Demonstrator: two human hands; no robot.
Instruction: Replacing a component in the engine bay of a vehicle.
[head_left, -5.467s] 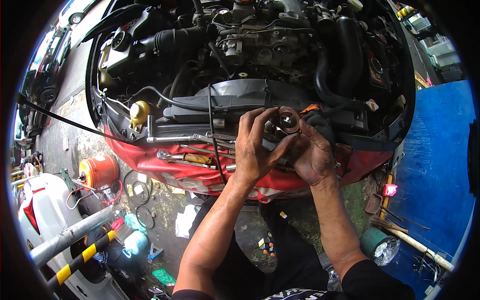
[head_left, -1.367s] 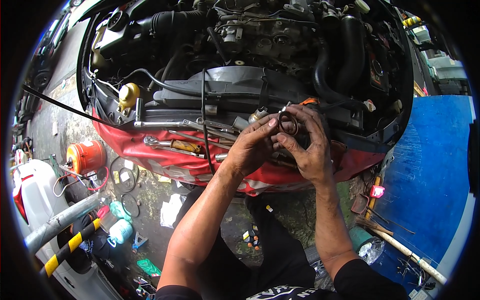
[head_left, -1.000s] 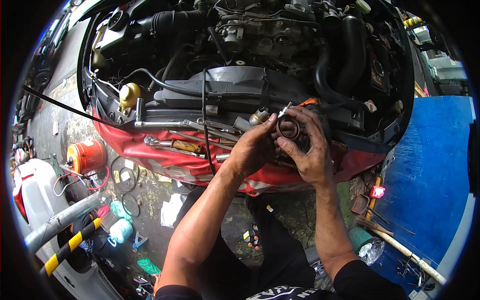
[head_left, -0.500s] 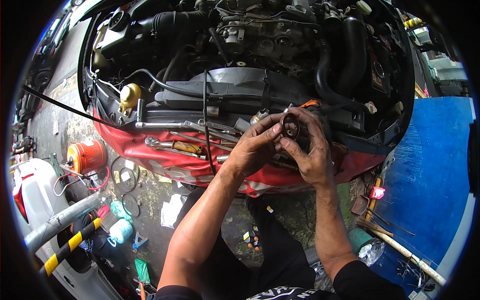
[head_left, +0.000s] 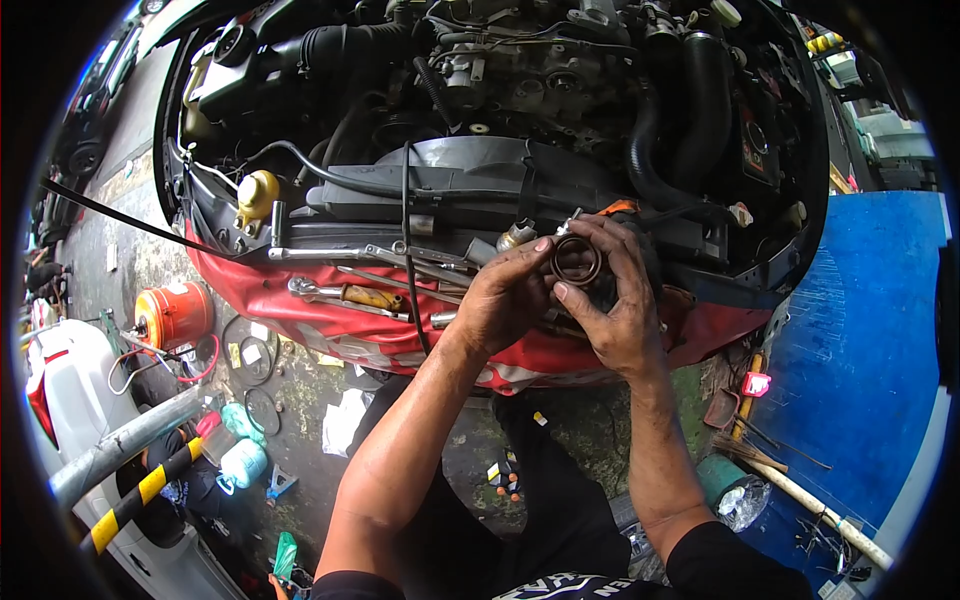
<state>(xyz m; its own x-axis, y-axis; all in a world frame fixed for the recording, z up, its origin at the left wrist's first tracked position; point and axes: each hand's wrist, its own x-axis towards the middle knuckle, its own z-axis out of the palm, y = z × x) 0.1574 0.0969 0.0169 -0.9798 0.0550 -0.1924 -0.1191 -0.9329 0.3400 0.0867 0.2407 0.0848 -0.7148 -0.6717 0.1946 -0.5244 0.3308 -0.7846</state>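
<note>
Both hands meet over the front of an open engine bay, around a dark brown ring (head_left: 577,281) that looks like a round seal. My right hand (head_left: 625,315) pinches the ring, with its thumb at the lower edge and its fingers curled round the right side. On the left side, my left hand (head_left: 497,302) is partly closed against the ring, its thumb by the rim; its other fingertips are partly hidden. Below the hands lies a red cover (head_left: 270,303) with a ratchet (head_left: 310,288), a yellow-handled tool (head_left: 372,297) and several metal wrenches (head_left: 330,253) around it.
Ahead is the engine (head_left: 540,85), with a black hose (head_left: 648,140) at the right. A black cable (head_left: 408,220) hangs across the front. An orange bucket (head_left: 174,312) stands on the floor at left, near a striped bar (head_left: 145,490). A blue panel (head_left: 850,330) lies at right.
The ring has turned so its round opening faces up more fully. My left thumb has shifted up and left, away from the ring's middle; my right hand keeps its grip.
</note>
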